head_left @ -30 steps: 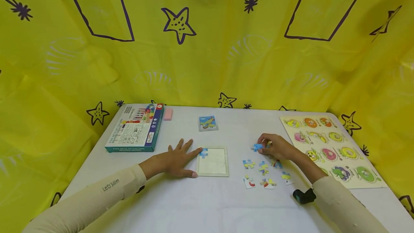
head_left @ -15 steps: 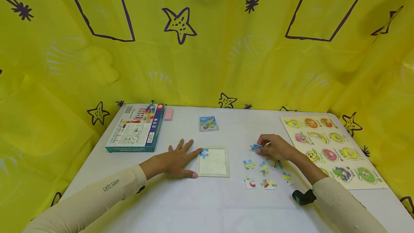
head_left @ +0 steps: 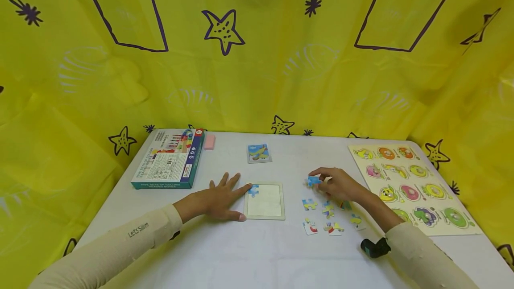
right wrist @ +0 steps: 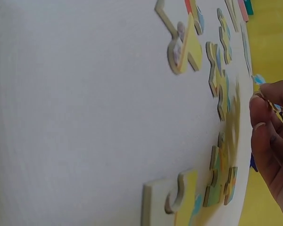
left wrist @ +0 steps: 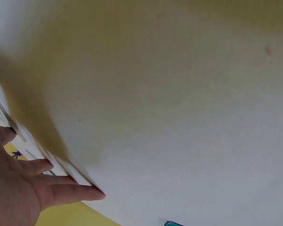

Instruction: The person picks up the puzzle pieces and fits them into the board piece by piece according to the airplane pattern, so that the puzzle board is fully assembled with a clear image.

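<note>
My left hand [head_left: 221, 200] lies spread on the table, its index fingertip at the upper left corner of a square puzzle tray [head_left: 283, 204] and its thumb beside the tray's lower left edge. One blue puzzle piece [head_left: 254, 190] sits in that corner of the tray. Between thumb and fingers, my right hand [head_left: 339, 184] pinches another blue puzzle piece [head_left: 313, 181] above the table, right of the tray. Several loose puzzle pieces [head_left: 309, 204] lie below this hand; the right wrist view shows more of these pieces [right wrist: 184, 47] face up.
A small finished picture puzzle [head_left: 259, 153] lies behind the tray. To the left is a boxed bead set [head_left: 168, 159] with a pink block [head_left: 209, 142] beside it. A fruit puzzle board [head_left: 413, 186] occupies the right side. Yellow curtain [head_left: 257, 79] hangs behind the table.
My right hand has shifted slightly left and turned the blue puzzle piece so more of its face shows. The left hand stays where it was.
</note>
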Action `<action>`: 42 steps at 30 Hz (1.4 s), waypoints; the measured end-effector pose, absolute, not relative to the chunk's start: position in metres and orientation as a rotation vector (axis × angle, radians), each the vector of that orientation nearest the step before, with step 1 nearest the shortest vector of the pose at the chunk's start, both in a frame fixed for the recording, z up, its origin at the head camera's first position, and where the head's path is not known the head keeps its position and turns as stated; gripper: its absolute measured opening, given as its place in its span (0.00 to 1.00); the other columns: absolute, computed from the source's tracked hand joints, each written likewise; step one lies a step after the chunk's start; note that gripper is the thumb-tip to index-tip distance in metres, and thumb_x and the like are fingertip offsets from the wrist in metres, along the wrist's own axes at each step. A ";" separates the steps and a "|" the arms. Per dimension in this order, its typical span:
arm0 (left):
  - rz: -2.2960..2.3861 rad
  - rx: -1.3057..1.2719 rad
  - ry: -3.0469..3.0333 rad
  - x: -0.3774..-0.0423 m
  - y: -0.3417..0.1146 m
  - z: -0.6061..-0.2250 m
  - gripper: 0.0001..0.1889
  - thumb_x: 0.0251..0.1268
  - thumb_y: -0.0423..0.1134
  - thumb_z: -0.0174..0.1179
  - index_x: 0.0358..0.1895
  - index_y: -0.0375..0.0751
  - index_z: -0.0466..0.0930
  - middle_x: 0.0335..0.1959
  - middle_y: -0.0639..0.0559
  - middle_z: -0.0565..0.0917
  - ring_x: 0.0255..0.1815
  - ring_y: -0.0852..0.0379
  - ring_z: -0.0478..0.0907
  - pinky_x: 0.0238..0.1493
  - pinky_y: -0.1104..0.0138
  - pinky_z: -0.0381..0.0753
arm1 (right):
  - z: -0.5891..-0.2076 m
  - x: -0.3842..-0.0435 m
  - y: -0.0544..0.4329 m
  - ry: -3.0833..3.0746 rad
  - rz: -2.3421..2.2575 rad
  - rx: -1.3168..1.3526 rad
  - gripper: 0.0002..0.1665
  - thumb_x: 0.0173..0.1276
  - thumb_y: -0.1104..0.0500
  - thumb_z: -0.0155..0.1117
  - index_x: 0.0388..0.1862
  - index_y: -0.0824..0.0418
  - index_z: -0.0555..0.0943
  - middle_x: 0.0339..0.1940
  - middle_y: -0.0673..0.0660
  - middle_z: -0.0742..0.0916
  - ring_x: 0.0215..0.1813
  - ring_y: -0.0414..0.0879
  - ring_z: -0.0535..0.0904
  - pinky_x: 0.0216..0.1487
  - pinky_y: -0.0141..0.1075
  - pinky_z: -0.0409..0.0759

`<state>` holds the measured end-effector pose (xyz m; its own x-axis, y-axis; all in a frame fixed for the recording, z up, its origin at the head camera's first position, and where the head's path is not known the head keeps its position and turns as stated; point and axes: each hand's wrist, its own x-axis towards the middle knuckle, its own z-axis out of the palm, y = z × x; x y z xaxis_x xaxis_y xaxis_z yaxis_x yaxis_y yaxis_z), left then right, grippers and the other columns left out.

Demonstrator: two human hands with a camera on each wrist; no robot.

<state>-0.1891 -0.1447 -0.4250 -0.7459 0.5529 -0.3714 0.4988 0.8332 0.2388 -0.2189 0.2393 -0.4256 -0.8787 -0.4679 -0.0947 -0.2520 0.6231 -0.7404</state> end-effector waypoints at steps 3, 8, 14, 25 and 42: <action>0.165 0.775 2.581 -0.189 -0.145 -0.424 0.48 0.61 0.71 0.58 0.81 0.62 0.48 0.84 0.41 0.43 0.80 0.26 0.38 0.68 0.26 0.50 | -0.426 -0.217 0.237 2.565 -1.131 -0.573 0.21 0.70 0.67 0.62 0.62 0.65 0.77 0.38 0.59 0.79 0.22 0.45 0.76 0.23 0.32 0.75; 0.170 0.779 2.574 -0.188 -0.145 -0.424 0.48 0.62 0.71 0.58 0.82 0.62 0.48 0.84 0.40 0.43 0.81 0.26 0.38 0.68 0.26 0.50 | -0.428 -0.217 0.235 2.548 -1.202 -0.575 0.18 0.71 0.66 0.63 0.59 0.65 0.74 0.38 0.59 0.79 0.21 0.45 0.76 0.25 0.33 0.77; 0.145 0.781 2.576 -0.189 -0.145 -0.425 0.48 0.62 0.72 0.57 0.82 0.63 0.47 0.84 0.41 0.42 0.81 0.27 0.37 0.69 0.26 0.50 | -0.430 -0.216 0.232 2.571 -1.215 -0.592 0.17 0.71 0.66 0.63 0.58 0.63 0.79 0.39 0.60 0.80 0.20 0.43 0.74 0.24 0.33 0.77; 0.121 0.780 2.579 -0.190 -0.145 -0.427 0.48 0.62 0.73 0.56 0.82 0.63 0.46 0.84 0.41 0.42 0.81 0.27 0.37 0.68 0.26 0.50 | -0.429 -0.212 0.219 2.539 -1.240 -0.605 0.18 0.72 0.65 0.63 0.59 0.63 0.80 0.41 0.61 0.81 0.19 0.42 0.72 0.23 0.32 0.74; 0.138 0.775 2.582 -0.189 -0.145 -0.427 0.48 0.62 0.73 0.56 0.82 0.63 0.47 0.84 0.41 0.42 0.81 0.27 0.38 0.69 0.26 0.50 | -0.432 -0.213 0.203 2.405 -1.285 -0.628 0.22 0.69 0.63 0.67 0.60 0.70 0.79 0.41 0.60 0.83 0.24 0.43 0.76 0.26 0.30 0.75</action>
<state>-0.1891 -0.1451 -0.4270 -0.7468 0.5445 -0.3817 0.5007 0.8382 0.2160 -0.2126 0.2027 -0.4324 -0.8440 -0.5289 -0.0893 -0.2198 0.4930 -0.8418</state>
